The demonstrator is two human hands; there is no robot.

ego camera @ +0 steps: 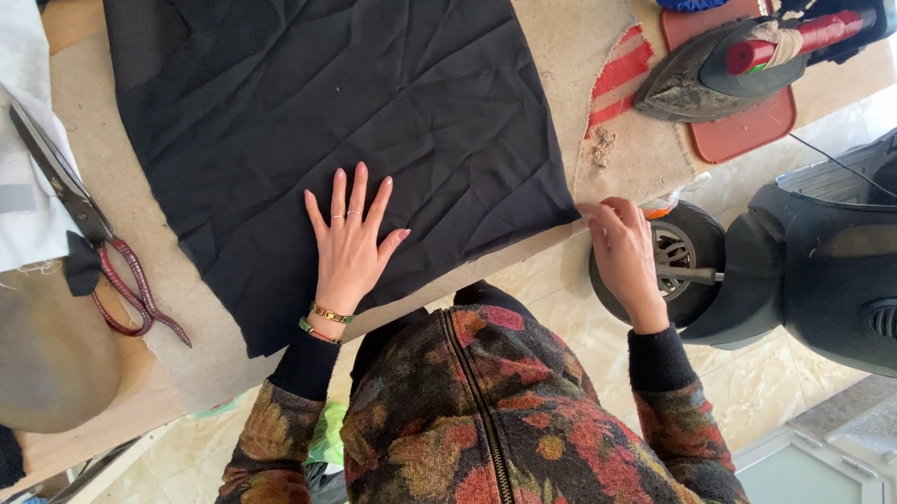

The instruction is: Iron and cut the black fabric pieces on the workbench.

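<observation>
A creased black cloth [315,98] lies spread on the padded work table [106,101]. My left hand [350,241] rests flat on its near edge, fingers apart, with rings and bracelets at the wrist. My right hand [622,250] pinches the cloth's near right corner at the table's edge. Both sleeves are black-cuffed with a floral pattern.
Large scissors with dark red handles [91,240] lie at the left beside white fabric [9,167]. An old iron [733,68] sits on a red mat [746,128] at the far right. A dark scooter [826,265] stands on the tiled floor to the right.
</observation>
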